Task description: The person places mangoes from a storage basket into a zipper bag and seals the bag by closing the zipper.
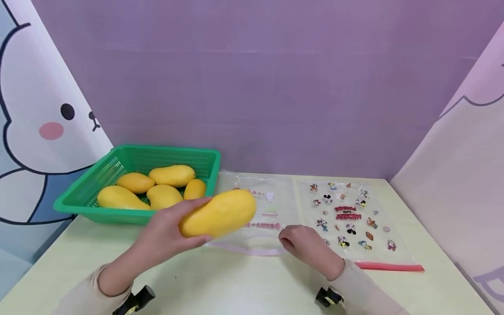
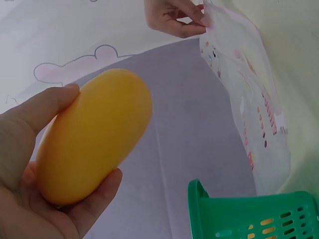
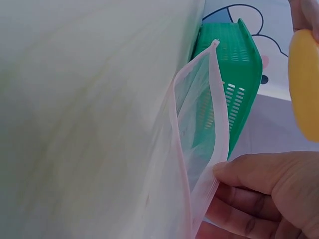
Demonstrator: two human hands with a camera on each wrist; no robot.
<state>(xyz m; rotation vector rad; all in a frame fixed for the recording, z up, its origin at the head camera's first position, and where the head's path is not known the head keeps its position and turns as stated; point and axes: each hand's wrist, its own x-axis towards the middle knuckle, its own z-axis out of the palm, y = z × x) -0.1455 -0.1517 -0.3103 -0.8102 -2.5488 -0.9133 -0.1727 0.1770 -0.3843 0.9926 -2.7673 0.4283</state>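
Observation:
My left hand [image 1: 169,227] grips a yellow mango [image 1: 220,213], thumb on one side and fingers on the other, raised above the table. In the left wrist view the mango [image 2: 97,137] lies tilted along the palm. My right hand [image 1: 311,249] pinches the pink-edged mouth of a clear zip bag [image 1: 252,243] between thumb and fingers. The right wrist view shows the bag's mouth [image 3: 222,119] parted, its upper edge lifted off the lower one. The mango is to the left of my right hand, over the bag's left part.
A green basket [image 1: 216,170] with several mangoes [image 1: 172,176] stands at the back left. A second clear bag [image 1: 378,245], printed with cartoon figures and edged in red, lies flat on the table [image 1: 197,284] at the right. A purple backdrop [image 1: 275,87] rises behind.

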